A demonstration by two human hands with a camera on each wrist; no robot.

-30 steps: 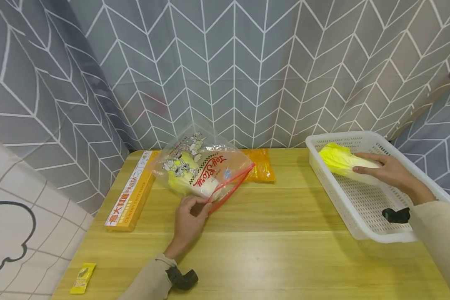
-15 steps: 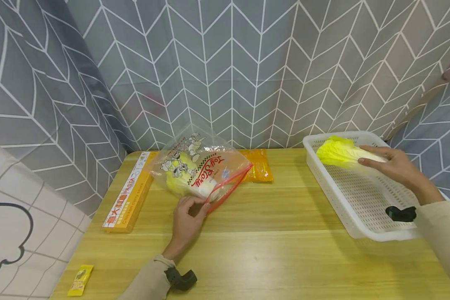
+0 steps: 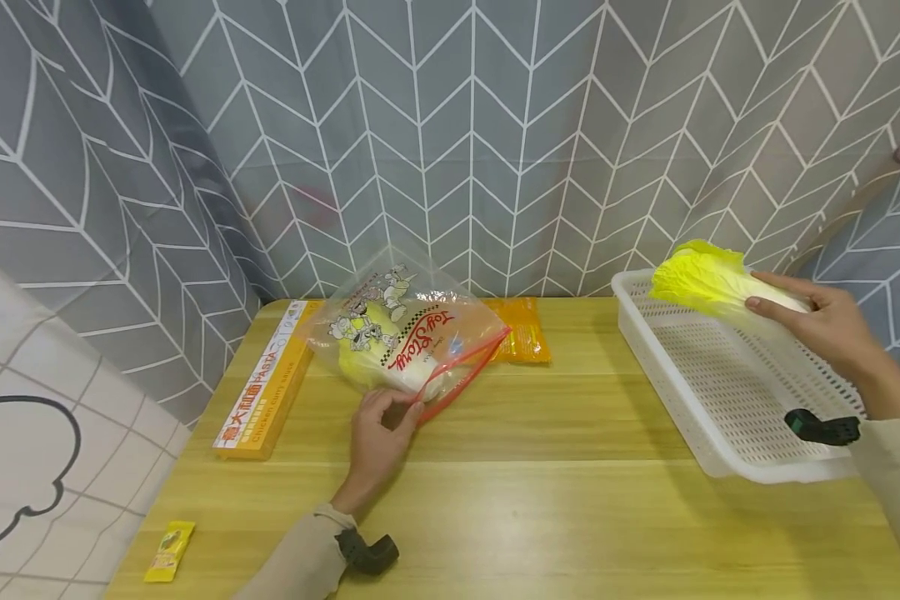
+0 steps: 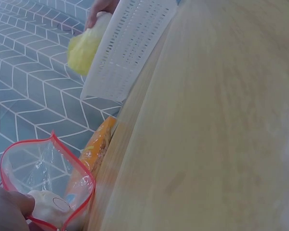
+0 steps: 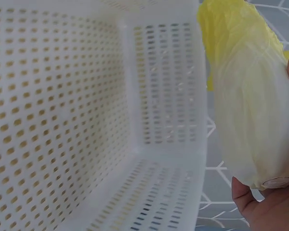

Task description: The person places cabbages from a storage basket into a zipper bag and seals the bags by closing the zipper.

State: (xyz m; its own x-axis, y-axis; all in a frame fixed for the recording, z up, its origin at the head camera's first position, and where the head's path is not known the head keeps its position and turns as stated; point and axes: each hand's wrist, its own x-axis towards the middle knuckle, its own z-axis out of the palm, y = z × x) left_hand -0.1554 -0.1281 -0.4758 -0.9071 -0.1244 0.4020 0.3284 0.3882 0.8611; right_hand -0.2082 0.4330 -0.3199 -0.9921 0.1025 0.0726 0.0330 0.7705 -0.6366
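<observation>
My right hand (image 3: pixel 832 325) grips a yellow-and-white napa cabbage (image 3: pixel 727 283) by its white stem end, raised above a white perforated plastic basket (image 3: pixel 656 375). In the right wrist view the cabbage (image 5: pixel 253 110) is beside the basket wall, its cut base near my thumb. With thumb and fingers, my left hand (image 3: pixel 381 442) pinches the red-edged mouth of a clear zip bag (image 3: pixel 420 333) printed "Toy Story". Another cabbage (image 3: pixel 360 367) lies inside that bag. The left wrist view shows the bag's red rim (image 4: pixel 53 137) spread apart, with a white stem end (image 4: pixel 50 204) inside.
A yellow pasta box (image 3: pixel 266 387) lies left of the bag. Behind the bag's right side is an orange packet (image 3: pixel 521 329). One small yellow sachet (image 3: pixel 170 552) sits near the table's left edge. A patterned grey curtain (image 3: pixel 480 150) hangs behind the wooden table (image 3: pixel 540 492).
My right hand has lifted the cabbage up out of the basket and shifted it slightly right. The left hand keeps its pinch on the bag's edge in the same place.
</observation>
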